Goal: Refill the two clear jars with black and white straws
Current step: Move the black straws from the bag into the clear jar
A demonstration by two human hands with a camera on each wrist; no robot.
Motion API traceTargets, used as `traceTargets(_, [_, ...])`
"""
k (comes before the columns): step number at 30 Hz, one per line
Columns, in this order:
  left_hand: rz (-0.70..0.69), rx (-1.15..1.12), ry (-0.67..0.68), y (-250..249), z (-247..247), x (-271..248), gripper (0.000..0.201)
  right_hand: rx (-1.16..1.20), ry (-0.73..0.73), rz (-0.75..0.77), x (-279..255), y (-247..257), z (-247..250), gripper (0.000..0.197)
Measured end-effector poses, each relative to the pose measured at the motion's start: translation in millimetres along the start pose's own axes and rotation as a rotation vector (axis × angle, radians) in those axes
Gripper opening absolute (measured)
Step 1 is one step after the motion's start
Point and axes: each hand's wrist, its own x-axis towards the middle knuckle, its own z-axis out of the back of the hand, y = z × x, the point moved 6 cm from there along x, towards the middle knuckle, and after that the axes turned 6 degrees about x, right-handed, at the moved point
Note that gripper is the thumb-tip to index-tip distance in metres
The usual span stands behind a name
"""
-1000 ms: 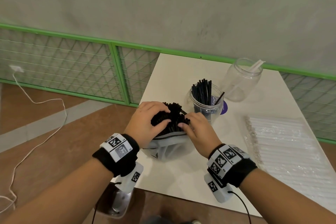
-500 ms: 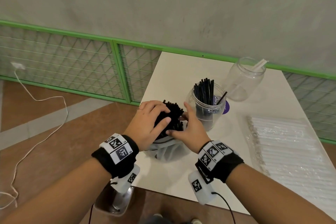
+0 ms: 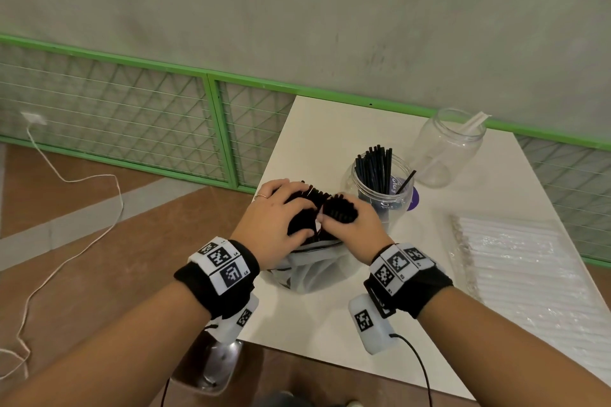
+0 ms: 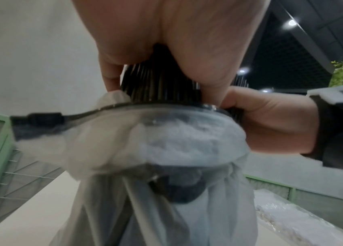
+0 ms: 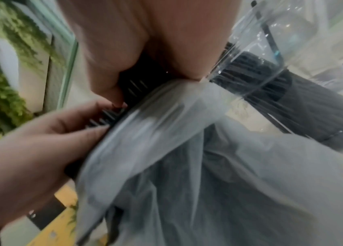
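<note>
A bundle of black straws (image 3: 315,205) stands upright in a crumpled clear bag (image 3: 314,271) at the table's near left. My left hand (image 3: 284,208) grips the left part of the bundle from above. My right hand (image 3: 345,223) curls round a smaller bunch (image 3: 340,210) split off on the right. In the left wrist view my left hand (image 4: 166,50) wraps the straws (image 4: 160,88) above the bag's mouth (image 4: 124,106). Just behind stands a clear jar (image 3: 380,188) half full of black straws. Farther back, a second clear jar (image 3: 446,149) holds one white straw.
A flat clear pack of white straws (image 3: 529,268) lies on the right of the white table (image 3: 330,317). A purple disc (image 3: 414,200) lies behind the nearer jar. A green mesh fence (image 3: 215,129) runs along the wall; a white cable (image 3: 66,208) trails over the floor at left.
My right hand has moved from beside the bundle onto its top and closed round a bunch of straws, parting it from the rest. The left hand stays on the bundle.
</note>
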Motion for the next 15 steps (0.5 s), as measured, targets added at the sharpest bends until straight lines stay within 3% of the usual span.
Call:
traceTargets(7, [0.011, -0.028, -0.035, -2.7, -0.4, -1.7, 0.033, 0.197, -0.167, 0.067, 0.5, 38.1, 31.4, 0.002])
traceTargets(12, [0.014, -0.028, -0.027, -2.0, -0.9, -1.2, 0.032, 0.251, -0.268, 0.145, 0.5, 64.8, 57.7, 0.016])
traceTargets(15, [0.021, -0.03, -0.023, -0.9, -1.4, -0.7, 0.031, 0.397, -0.29, 0.146, 0.5, 76.9, 68.9, 0.013])
